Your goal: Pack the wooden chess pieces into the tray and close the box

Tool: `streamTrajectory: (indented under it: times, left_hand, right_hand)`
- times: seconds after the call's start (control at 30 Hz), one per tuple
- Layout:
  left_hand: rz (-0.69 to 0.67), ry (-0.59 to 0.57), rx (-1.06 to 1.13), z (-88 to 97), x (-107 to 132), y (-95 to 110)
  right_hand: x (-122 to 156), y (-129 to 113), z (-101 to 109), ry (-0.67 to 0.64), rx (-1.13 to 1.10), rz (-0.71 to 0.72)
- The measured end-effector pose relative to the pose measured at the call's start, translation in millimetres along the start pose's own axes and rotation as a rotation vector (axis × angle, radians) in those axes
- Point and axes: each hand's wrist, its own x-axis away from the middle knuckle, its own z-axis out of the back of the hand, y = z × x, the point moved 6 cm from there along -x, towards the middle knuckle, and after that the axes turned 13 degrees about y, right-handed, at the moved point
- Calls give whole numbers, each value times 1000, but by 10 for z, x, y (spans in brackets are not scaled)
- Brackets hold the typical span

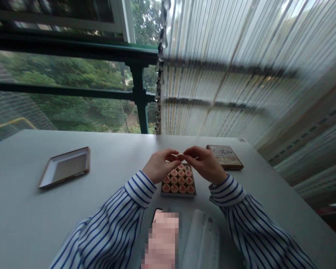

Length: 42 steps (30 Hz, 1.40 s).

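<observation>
My left hand [162,163] and my right hand [204,163] meet above a shallow box [179,195] of round Chinese chess pieces. Between their pinched fingertips is a small pale round Chinese chess piece [180,155], partly hidden by the fingers. Rows of pieces [181,180] with red characters lie face up in the box, and one near its far right corner bears a dark character. The far part of the box is covered by my hands.
A shallow brown-edged tray or lid [64,167] lies at the left of the white table [120,149]. Beyond my right hand lies a flat printed box [225,157]. Close to me are a phone [162,239], blurred out, and a clear plastic wrapper [203,241]. A string curtain [207,74] hangs behind the table.
</observation>
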Motion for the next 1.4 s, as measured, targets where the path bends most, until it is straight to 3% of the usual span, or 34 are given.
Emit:
streamTrajectory:
  times: [0.57,1.4]
  left_hand:
    - [63,1,66,36,-31,13]
    - [-22,-24,28,26,-32,58]
  right_hand:
    - [11,12,-36,-24,-10,7]
    - [32,-2,-50,-55,32,5]
